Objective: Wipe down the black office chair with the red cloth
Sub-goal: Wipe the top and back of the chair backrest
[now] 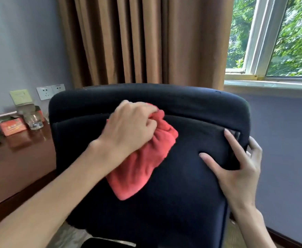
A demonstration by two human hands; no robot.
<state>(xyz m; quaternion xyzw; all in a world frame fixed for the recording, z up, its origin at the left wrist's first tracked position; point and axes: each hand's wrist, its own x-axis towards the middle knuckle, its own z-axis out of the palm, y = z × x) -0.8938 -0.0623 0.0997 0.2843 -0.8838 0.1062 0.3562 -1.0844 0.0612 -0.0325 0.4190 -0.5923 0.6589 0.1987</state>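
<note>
Red cloth (143,158) being bunched in left hand (130,126) against black office chair (182,194) backrest; right hand (236,169) clasping its edge.

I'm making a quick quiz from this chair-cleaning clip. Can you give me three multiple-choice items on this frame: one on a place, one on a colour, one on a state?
1. Where is the red cloth?
A. on the desk
B. against the chair back
C. on the windowsill

2. What colour is the curtain?
A. brown
B. white
C. green

3. What is the right hand doing?
A. hanging idle
B. holding a glass
C. gripping the chair's edge

Answers:
1 B: the left hand bunches it against the black office chair.
2 A: brown pleats.
3 C: its thumb and fingers wrap the chair's right edge.
</note>
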